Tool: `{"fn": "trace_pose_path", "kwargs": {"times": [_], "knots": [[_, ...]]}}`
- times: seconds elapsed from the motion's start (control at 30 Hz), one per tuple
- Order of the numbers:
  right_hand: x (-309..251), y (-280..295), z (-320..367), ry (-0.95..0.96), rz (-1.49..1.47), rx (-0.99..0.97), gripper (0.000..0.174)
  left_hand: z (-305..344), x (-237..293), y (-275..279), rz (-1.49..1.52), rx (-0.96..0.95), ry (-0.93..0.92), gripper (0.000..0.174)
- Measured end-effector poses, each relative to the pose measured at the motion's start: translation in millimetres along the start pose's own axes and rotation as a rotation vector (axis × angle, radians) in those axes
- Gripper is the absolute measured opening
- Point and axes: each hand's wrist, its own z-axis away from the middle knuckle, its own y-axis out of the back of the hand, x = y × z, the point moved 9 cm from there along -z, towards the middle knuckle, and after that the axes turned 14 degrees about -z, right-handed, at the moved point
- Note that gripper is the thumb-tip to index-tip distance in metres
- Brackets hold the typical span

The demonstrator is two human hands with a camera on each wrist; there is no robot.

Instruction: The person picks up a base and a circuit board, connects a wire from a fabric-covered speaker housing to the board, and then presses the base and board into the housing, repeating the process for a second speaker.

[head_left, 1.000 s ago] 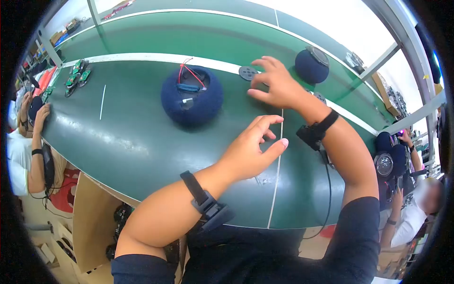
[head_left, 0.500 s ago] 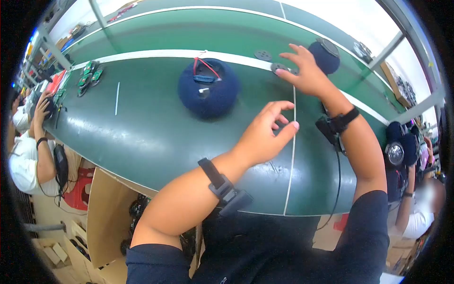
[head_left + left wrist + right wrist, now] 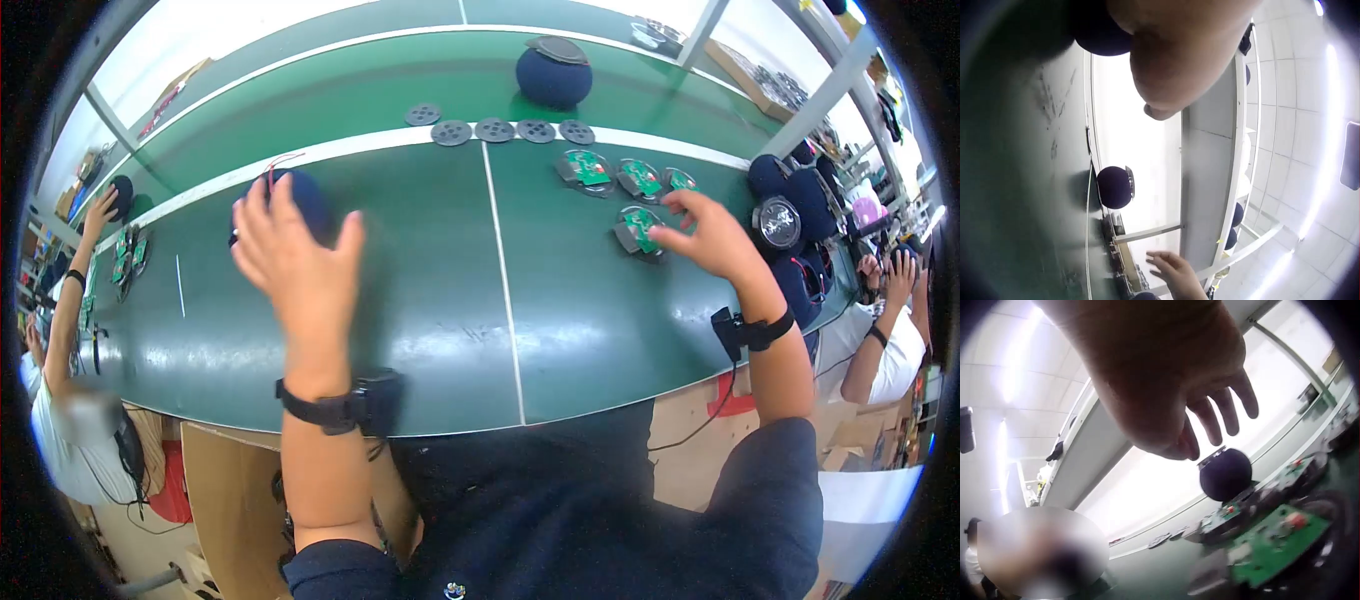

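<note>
In the head view my left hand (image 3: 300, 255) reaches over a navy fabric-covered ball (image 3: 312, 200), fingers spread across its near side and hiding most of it. A red wire pokes up from the ball's top. My right hand (image 3: 718, 240) is at the right, thumb and fingers apart and lightly bent, holding nothing. Its fingertips are right by a clear round module with a green circuit board (image 3: 638, 232). Several similar modules lie just beyond, among them another green circuit board (image 3: 585, 168). In the right wrist view a green board (image 3: 1279, 544) sits below the hand.
Several dark perforated discs (image 3: 495, 130) line the white strip. Beyond it stands another navy ball (image 3: 555, 78) with a dark cap. More navy balls (image 3: 790, 200) crowd the right end. Other people work at both sides, and a cardboard box (image 3: 235, 480) sits below the table edge.
My left hand has moved left onto the navy ball. My right hand has gone from near the discs to the circuit-board modules. The head view has swung right.
</note>
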Motion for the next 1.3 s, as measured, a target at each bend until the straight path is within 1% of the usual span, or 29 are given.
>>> {"fn": "trace_pose_path", "kwargs": {"times": [0.03,0.07,0.13,0.17,0.23,0.27,0.33,0.37,0.43,0.47,0.53,0.6,0.67,0.73,0.8,0.87,0.9,0.93,1.0,1.03,1.1,1.13,1.2,1.23,1.3], "knots": [[-0.9,-3.7,9.5,0.018,-0.015,-0.011,0.068,0.6,-8.2,-6.1,-0.059,-0.038,0.037,0.075],[-1.9,-9.5,15.0,0.064,-0.044,-0.048,0.073,-1.6,-13.4,-9.4,-0.11,-0.124,0.05,0.069],[3.9,-18.7,19.2,0.204,0.017,-0.052,0.071,-6.5,-16.7,-12.7,-0.011,-0.143,-0.034,0.059],[8.0,-21.0,19.5,0.204,0.008,-0.044,0.071,-9.4,-18.6,-9.8,-0.015,-0.136,-0.043,0.059],[7.0,-25.9,19.2,0.238,-0.046,-0.035,0.066,-10.6,-20.2,-20.6,0.14,-0.323,-0.023,0.049],[7.9,-26.2,19.1,0.239,-0.056,-0.029,0.066,-10.7,-19.2,-16.7,0.134,-0.318,-0.03,0.049],[9.8,-28.0,18.6,0.244,-0.088,-0.036,0.061,-12.8,-14.5,7.2,0.159,-0.12,-0.094,0.043],[11.0,-27.5,18.3,0.242,-0.102,-0.03,0.061,-12.1,-18.6,5.9,0.151,-0.116,-0.105,0.043],[4.2,-24.8,22.3,0.331,-0.137,-0.021,0.059,-10.0,-25.3,-1.1,0.138,-0.096,-0.196,0.041],[3.6,-23.8,24.2,0.328,-0.151,-0.015,0.059,-10.5,-27.0,-3.3,0.129,-0.094,-0.21,0.041],[-0.2,-21.8,26.8,0.311,-0.203,-0.03,0.058,-13.0,-25.7,-7.9,0.217,-0.165,-0.267,0.039],[-10.7,-16.3,34.1,0.345,-0.242,-0.01,0.057,-8.8,-8.4,6.4,0.304,-0.205,-0.32,0.039],[-26.7,-12.4,43.3,0.383,-0.285,0.0,0.056,1.2,13.8,18.3,0.407,-0.261,-0.418,0.039],[-53.0,-0.2,58.6,0.527,-0.256,0.087,0.057,17.2,46.5,36.7,0.487,-0.313,-0.529,0.041],[-67.6,0.1,64.8,0.525,-0.263,0.107,0.059,33.0,77.6,50.8,0.592,-0.392,-0.6,0.042],[-94.0,8.9,74.3,0.65,-0.325,0.177,0.06,48.8,104.8,62.2,0.711,-0.347,-0.724,0.043],[-106.3,10.7,78.7,0.729,-0.339,0.18,0.064,53.6,118.8,67.1,0.723,-0.335,-0.794,0.042],[-113.0,9.5,78.3,0.734,-0.339,0.179,0.064,55.9,126.9,65.6,0.793,-0.369,-0.791,0.042],[-128.4,11.4,82.2,0.822,-0.413,0.199,0.07,56.9,137.1,63.1,0.788,-0.422,-0.848,0.038],[-133.8,10.1,81.1,0.832,-0.412,0.197,0.07,53.8,137.8,63.1,0.783,-0.415,-0.842,0.038],[-144.7,9.2,80.0,0.883,-0.463,0.206,0.076,37.8,128.4,66.3,0.907,-0.354,-0.71,0.032],[-150.4,8.6,77.7,0.894,-0.466,0.204,0.076,32.5,127.9,64.2,0.899,-0.347,-0.705,0.032],[-163.7,9.5,75.0,0.94,-0.43,0.206,0.084,10.5,113.9,46.9,1.234,-0.448,-0.39,0.032],[-168.6,11.4,71.7,0.948,-0.429,0.208,0.084,5.7,117.0,47.4,1.231,-0.439,-0.391,0.032],[-182.2,15.7,70.0,1.018,-0.309,0.268,0.081,8.4,135.5,43.3,1.587,-0.718,-0.317,0.036]]}}
